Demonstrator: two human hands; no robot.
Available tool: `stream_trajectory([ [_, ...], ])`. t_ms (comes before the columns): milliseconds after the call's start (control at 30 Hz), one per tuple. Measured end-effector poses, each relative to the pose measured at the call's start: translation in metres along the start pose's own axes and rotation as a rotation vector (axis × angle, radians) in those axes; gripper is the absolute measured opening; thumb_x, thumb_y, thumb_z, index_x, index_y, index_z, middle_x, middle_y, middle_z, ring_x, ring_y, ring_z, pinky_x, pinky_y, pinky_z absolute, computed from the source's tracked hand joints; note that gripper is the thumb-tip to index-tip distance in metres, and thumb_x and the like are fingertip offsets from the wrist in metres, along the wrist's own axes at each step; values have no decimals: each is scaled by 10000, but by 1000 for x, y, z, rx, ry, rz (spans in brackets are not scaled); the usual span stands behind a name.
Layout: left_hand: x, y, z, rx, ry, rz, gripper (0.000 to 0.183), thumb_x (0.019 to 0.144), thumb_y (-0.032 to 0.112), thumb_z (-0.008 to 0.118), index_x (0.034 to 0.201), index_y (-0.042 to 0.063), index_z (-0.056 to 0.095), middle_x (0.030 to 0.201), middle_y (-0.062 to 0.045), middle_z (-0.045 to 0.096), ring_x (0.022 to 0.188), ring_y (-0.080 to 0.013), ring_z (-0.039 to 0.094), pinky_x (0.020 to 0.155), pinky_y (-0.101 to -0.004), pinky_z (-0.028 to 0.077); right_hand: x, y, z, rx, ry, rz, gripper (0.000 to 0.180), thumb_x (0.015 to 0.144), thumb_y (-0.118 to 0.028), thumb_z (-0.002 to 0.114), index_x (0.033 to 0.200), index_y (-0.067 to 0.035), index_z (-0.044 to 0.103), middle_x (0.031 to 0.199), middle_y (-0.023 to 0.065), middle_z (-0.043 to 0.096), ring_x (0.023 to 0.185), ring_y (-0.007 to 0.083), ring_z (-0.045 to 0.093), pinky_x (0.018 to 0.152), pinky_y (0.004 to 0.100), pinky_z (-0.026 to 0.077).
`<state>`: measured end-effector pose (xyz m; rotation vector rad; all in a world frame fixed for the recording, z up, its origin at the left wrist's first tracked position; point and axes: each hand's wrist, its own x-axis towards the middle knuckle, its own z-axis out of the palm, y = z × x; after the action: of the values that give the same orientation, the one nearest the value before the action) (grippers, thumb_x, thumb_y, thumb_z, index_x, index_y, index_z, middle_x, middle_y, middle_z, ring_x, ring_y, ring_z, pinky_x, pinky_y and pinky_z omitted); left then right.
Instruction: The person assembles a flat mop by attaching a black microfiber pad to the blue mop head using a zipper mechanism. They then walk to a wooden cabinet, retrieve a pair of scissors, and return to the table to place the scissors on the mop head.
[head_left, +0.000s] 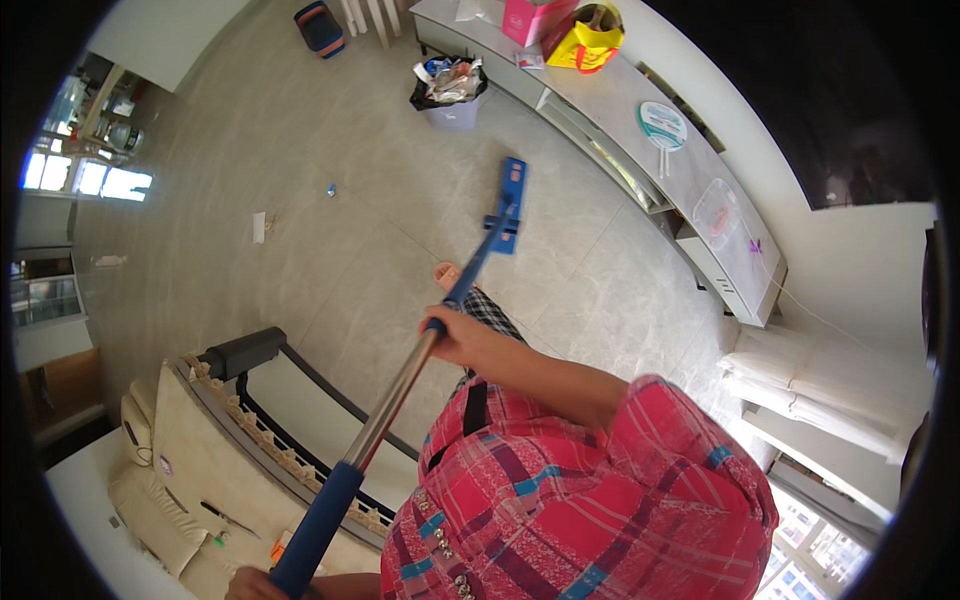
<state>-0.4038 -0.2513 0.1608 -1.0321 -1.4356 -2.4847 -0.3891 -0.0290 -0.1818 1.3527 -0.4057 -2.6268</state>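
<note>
A flat mop with a blue head (513, 176) lies across the view, its steel pole (394, 405) running diagonally to a thick blue grip. My right hand (457, 336) is closed around the pole's middle, by a blue collar. At the bottom left edge, my left hand (256, 583) grips the end of the blue handle and is partly cut off. The mop head rests on the grey tiled floor (375, 150), right of a foot in a pink slipper (447, 275). A blue scrap (331, 190) and a white paper piece (259, 227) lie on the floor to the left.
A lined bin (454, 114) full of rubbish stands beside a long low cabinet (600, 112) bearing bags, a fan and a plastic box. A cream sofa (180, 442) and a black-framed piece with a padded bar (244, 351) are at lower left. Curtains (817, 390) hang right.
</note>
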Motion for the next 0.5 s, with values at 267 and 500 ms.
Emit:
stream_trajectory([
  [267,-61,-67,36,50,-138,-380,254,772,235,522,862,29,403,544,-38,445,485,-154,465,607,-345,387,-63,-112,-113,-5,87,-510,141,775,-110,553,702,-79,437,599,71,497,539,182,504,515,329,457],
  [500,-101,-103,91,39,-210,-570,225,795,192,555,863,54,391,584,-61,479,547,-193,509,713,-408,410,-55,-197,-155,99,233,-540,131,780,-74,523,753,-68,395,612,58,433,529,168,470,476,282,456],
])
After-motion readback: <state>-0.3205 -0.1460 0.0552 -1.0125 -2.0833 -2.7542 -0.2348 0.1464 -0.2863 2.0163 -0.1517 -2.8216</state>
